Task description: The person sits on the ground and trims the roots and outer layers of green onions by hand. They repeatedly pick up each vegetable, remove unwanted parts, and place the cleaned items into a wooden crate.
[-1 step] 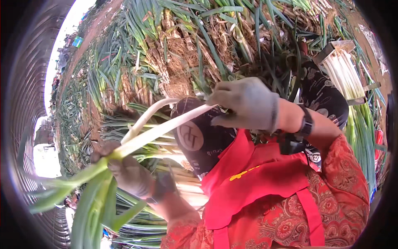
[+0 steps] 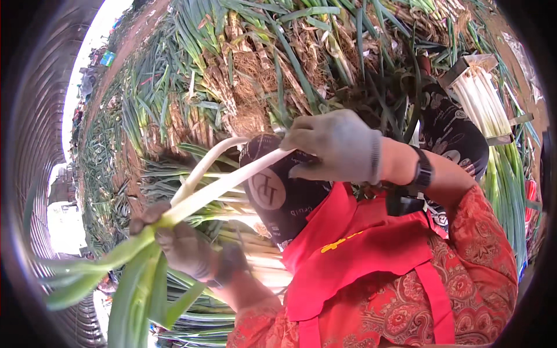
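Observation:
My left hand (image 2: pixel 183 243), in a soiled grey glove, is closed around a long green onion (image 2: pixel 223 188) where its white stalk meets the green leaves. Those leaves (image 2: pixel 130 293) hang down and to the left past the hand. At the stalk's other end, my right hand (image 2: pixel 336 145), in a pale grey glove, pinches the tip between thumb and fingers. A second, curved white stalk (image 2: pixel 204 166) runs beside the first from the left hand; whether it belongs to the same plant I cannot tell. The held stalk crosses above my dark patterned knee (image 2: pixel 267 188).
A big heap of untrimmed green onions (image 2: pixel 249 69) with brown roots lies ahead. Cleaned white stalks (image 2: pixel 267 261) lie beside my left forearm. At the right, a bundle of white-stalked onions (image 2: pixel 478 101) rests in a metal frame (image 2: pixel 461 69). A ribbed curved wall (image 2: pixel 43 127) rises at the left.
My right hand has shifted slightly left along with the onion's tip. The left hand has barely moved, and its grip on the onion is unchanged.

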The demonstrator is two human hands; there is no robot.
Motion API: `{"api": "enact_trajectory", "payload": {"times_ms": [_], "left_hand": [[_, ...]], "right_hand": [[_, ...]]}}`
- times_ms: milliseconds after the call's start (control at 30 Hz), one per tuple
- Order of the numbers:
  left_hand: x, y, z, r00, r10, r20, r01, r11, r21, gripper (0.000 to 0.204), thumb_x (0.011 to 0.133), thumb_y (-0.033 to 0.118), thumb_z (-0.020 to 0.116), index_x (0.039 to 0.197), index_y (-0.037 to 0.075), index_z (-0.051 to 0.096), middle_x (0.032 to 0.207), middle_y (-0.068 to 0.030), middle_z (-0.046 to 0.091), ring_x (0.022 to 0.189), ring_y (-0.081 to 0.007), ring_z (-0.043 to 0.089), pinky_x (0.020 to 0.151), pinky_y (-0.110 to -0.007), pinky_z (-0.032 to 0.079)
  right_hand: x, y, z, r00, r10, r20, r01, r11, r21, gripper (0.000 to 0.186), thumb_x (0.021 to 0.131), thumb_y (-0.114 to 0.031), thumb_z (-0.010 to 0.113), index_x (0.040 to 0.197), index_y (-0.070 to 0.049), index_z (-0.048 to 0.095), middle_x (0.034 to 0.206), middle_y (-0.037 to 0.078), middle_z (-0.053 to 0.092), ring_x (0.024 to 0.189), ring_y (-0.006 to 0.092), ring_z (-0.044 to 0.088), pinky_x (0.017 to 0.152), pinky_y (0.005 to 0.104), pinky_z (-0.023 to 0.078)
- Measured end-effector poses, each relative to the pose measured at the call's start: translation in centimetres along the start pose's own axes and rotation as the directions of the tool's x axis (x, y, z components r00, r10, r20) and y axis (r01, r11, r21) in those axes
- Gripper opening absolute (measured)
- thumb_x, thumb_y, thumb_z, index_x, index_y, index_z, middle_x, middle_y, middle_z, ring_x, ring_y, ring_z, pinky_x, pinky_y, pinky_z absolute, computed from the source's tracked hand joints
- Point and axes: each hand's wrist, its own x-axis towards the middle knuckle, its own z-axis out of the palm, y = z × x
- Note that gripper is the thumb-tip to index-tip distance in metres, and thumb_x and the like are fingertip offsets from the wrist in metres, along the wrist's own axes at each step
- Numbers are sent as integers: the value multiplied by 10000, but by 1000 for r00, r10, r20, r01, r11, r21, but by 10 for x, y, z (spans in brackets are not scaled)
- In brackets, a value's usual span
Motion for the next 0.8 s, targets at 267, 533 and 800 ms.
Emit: {"api": "enact_trajectory", "payload": {"times_ms": [267,533,800], "left_hand": [[-16,23,-3,956,100,277,-175,950,260,287,871,246,748,1018,181,510,901,39,527,860,-185,435,819,-402,362],[-17,22,12,947,202,249,-300,832,467,346,909,258,664,819,206,334,617,75,397,620,-130,461,584,-313,367],[-18,29,-4,885,229,406,-371,873,317,295,876,305,656,793,211,389,622,109,490,632,-124,464,580,-299,348]], "right_hand": [[19,-5,62,970,-162,-182,187,973,134,196,790,-286,721,915,-140,682,921,53,656,757,278,691,659,402,552],[19,1,67,979,-153,-132,165,983,85,161,839,-268,678,907,-123,666,830,53,654,709,262,685,612,395,537],[-20,91,76,723,595,352,-136,-378,916,154,935,-136,567,829,-30,603,700,52,587,494,118,515,441,226,424]]}}
